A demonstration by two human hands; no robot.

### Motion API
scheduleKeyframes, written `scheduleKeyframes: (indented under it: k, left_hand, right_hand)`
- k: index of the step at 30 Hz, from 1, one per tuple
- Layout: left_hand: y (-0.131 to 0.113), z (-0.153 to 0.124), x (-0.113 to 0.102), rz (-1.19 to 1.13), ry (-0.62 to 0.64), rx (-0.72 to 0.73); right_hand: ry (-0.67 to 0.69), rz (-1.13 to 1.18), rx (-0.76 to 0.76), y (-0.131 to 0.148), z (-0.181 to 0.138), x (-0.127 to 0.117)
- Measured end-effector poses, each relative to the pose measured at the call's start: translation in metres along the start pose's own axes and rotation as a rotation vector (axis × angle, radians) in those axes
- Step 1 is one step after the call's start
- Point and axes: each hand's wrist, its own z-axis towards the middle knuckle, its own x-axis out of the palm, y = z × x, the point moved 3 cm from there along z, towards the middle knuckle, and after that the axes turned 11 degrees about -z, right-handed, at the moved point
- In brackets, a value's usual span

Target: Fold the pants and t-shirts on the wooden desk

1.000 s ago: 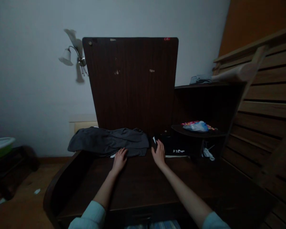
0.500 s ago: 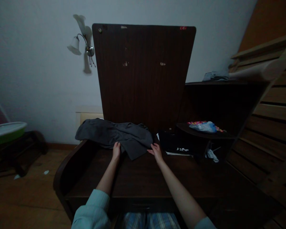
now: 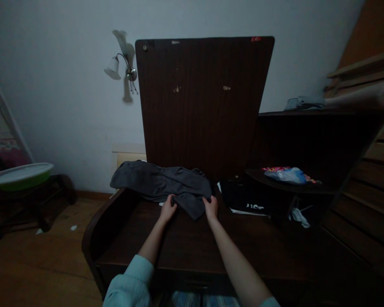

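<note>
Mid-frame, dark wooden desk (image 3: pixel 185 243): left hand (image 3: pixel 168 209) and right hand (image 3: pixel 210 208) clamped on rumpled dark-grey fabric garment (image 3: pixel 166 183), bulk lying up-left.

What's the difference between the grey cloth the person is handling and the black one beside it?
The rumpled grey cloth garment lies spread out and creased, while the black cloth item lies flat and neat. The grey one looks plain; the black one bears white lettering. The left hand and right hand hold the grey one's near edge; the black one lies untouched. Both rest on the dark wooden desk.
</note>
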Motion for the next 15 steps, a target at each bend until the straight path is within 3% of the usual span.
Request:
scheduleKeyframes:
  k: [3,5,7,11,13,15]
  left_hand:
    - [0.001,-0.001,0.001,0.015,-0.001,0.017]
    - [-0.001,0.000,0.000,0.015,-0.037,0.080]
    - [-0.002,0.000,-0.001,0.016,-0.085,0.145]
    - [0.002,0.001,-0.002,0.036,-0.111,0.135]
    - [0.006,0.002,-0.002,0.037,-0.105,0.117]
    - [0.009,0.006,-0.005,0.026,-0.128,0.113]
  right_hand:
    - [0.069,0.350,-0.022,0.012,-0.005,-0.001]
    - [0.207,0.610,-0.014,0.020,-0.014,0.001]
    - [0.423,0.720,-0.033,0.029,-0.029,0.005]
    - [0.891,0.689,-0.102,0.045,-0.061,0.013]
    - [0.941,0.722,-0.064,0.047,-0.066,0.013]
    - [0.880,0.798,0.027,0.045,-0.063,0.012]
